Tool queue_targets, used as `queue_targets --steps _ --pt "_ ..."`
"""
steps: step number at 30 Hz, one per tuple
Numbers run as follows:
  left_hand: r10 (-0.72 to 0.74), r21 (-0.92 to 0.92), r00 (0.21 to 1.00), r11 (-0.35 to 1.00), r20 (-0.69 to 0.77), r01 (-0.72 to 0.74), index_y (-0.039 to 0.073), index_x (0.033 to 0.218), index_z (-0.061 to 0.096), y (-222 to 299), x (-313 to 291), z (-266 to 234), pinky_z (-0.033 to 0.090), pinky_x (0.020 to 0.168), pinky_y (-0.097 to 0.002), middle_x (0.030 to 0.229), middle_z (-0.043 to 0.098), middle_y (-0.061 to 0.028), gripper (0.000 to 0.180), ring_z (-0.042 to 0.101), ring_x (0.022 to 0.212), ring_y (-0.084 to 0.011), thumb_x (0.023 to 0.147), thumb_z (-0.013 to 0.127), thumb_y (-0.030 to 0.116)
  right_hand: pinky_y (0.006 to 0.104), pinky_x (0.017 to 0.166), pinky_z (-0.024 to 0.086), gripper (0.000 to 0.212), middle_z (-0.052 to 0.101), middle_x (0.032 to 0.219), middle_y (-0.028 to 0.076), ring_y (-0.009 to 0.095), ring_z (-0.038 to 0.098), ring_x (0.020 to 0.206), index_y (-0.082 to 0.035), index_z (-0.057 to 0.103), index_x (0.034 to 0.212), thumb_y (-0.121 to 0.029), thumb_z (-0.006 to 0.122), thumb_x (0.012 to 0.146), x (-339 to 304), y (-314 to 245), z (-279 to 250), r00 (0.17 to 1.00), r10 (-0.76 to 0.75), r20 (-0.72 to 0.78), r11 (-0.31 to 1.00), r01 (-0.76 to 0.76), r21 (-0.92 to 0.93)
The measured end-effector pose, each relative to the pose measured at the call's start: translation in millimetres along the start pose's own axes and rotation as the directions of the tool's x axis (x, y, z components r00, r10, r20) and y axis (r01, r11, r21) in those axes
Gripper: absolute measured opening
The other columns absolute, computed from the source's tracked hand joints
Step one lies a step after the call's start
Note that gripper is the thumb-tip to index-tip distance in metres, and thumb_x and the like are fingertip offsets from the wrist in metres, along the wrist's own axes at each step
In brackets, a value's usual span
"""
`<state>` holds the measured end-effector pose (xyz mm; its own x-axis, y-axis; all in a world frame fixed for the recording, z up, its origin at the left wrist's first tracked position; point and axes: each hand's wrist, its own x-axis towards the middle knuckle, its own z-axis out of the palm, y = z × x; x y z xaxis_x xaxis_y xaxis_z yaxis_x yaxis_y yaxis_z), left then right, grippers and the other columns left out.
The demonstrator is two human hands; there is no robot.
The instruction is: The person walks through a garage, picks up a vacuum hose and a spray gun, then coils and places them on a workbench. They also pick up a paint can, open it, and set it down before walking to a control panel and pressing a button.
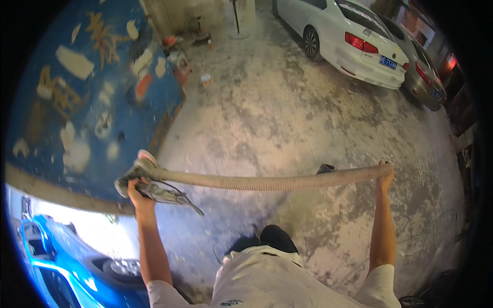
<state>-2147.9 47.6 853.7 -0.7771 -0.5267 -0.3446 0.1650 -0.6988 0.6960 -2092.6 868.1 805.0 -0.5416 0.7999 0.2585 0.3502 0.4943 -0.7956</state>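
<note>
My left hand (138, 191) is wrapped round a dark tool (134, 173), out in front of me on my left side. A long, ridged, dusty hose (277, 183) goes from the tool across to my right hand (386, 178), which is curled round its far end. The hose is up in front of me, nearly flat, with a tiny bend. A thin black cord (191, 203) hangs by the tool.

Big yellow letters are painted on the blue wall (110, 84), with pale patches around them. The white car (354, 43) has a blue number plate (388, 62) with white marks. My light shirt (272, 280) has a little dark print (231, 303), too small to read. A shiny blue car (69, 259) is at my lower left.
</note>
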Motion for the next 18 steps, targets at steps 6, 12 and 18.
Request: queue_targets --steps 6,12,18 --pt "-0.086 -0.069 0.993 0.993 0.076 0.091 0.000 0.101 0.051 -77.6 155.4 165.4 0.057 0.066 -0.0261 0.090 0.059 -0.0116 0.024 0.061 0.071 -0.0182 0.080 0.056 0.011 0.0339 0.068 0.045 0.031 0.063 0.082 0.006 0.016 0.053 0.074 -0.004 0.063 0.091 -0.035 0.067 0.091 146.7 -65.7 187.5 0.989 -0.117 0.087 0.982 0.102 0.157" --pt "-0.048 0.036 0.981 0.998 0.186 0.042 -0.002 0.100 0.052 -134.8 322.8 292.3 0.053 0.063 -0.0255 0.081 0.059 -0.0096 0.026 0.059 0.067 -0.0171 0.082 0.058 0.016 0.0324 0.073 0.049 0.032 0.064 0.081 0.007 0.018 0.063 0.080 -0.007 0.067 0.099 -0.037 0.069 0.089 301.4 -166.7 419.3 0.902 -0.287 0.322 0.886 0.377 -0.268" --pt "-0.138 -0.157 0.987 0.976 0.080 0.149 -0.004 0.106 0.049 -149.0 452.7 402.8 0.057 0.061 -0.0269 0.091 0.058 -0.0139 0.031 0.059 0.069 -0.0157 0.082 0.058 0.014 0.0322 0.073 0.047 0.030 0.064 0.085 0.011 0.022 0.063 0.083 -0.005 0.064 0.094 -0.034 0.063 0.091 372.8 -347.9 631.2 0.865 -0.305 0.399 0.905 0.394 -0.162"
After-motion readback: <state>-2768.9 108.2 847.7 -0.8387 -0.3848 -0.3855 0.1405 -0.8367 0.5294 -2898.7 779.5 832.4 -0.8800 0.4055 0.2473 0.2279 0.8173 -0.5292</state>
